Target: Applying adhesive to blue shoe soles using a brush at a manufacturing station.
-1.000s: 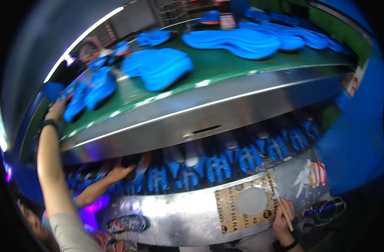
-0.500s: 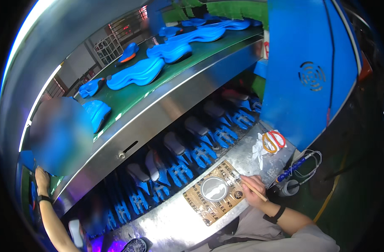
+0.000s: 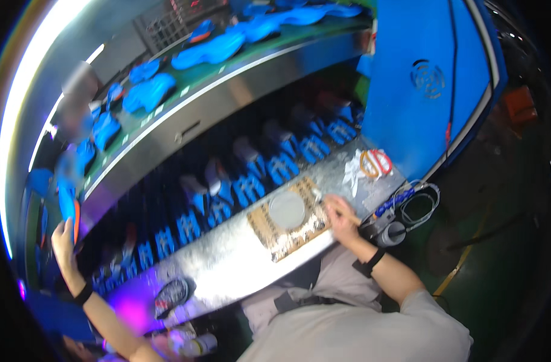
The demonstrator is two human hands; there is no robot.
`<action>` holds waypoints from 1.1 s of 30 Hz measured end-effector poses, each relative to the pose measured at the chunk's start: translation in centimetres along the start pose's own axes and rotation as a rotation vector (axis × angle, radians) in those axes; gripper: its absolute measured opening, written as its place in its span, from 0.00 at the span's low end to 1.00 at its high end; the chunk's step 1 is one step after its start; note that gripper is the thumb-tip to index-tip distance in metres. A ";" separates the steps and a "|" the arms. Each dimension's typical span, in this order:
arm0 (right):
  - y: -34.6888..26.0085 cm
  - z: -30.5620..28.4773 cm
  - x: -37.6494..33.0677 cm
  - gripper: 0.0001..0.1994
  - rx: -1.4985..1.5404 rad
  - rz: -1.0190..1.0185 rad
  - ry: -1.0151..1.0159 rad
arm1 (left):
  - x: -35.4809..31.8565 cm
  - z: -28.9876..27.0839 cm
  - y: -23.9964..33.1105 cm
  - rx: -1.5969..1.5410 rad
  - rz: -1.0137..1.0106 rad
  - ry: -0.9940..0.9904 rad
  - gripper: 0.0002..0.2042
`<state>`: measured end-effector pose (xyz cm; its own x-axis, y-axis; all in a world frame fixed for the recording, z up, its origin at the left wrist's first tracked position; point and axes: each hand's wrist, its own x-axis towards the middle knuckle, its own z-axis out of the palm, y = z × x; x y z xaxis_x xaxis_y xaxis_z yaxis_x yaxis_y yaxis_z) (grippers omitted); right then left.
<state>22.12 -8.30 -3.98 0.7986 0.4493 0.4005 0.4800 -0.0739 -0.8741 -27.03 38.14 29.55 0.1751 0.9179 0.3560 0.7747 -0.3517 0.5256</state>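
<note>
- Frame left: your left hand [image 3: 64, 247] touches the blue piece [image 3: 66, 199] above it; whether gripping, I can't tell.
- Right of centre: your right hand [image 3: 342, 225] grips the brush [image 3: 350, 216].

Long white light strip [image 3: 13, 127] glaring left; silver metal worktop [image 3: 224, 271] partly washed out, purple-tinted lower left; mild blur; dark fisheye corners.

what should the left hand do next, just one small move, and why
I'd probably ease the orange-edged blue piece toward the metal bench with the left hand: that hand is at the piece's near end, while the right hand holds a wooden-handled tool beside the round dish.
</note>
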 end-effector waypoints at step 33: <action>-14.6 3.6 -1.1 0.07 0.258 -0.061 -0.540 | -37.8 19.7 9.7 -1.641 -0.442 -0.848 0.51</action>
<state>12.89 -4.54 7.36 0.4421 0.8398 0.3151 0.3616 0.1545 -0.9194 -14.16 3.64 5.95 0.7594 0.6347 -0.1430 -0.3311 0.5662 0.7549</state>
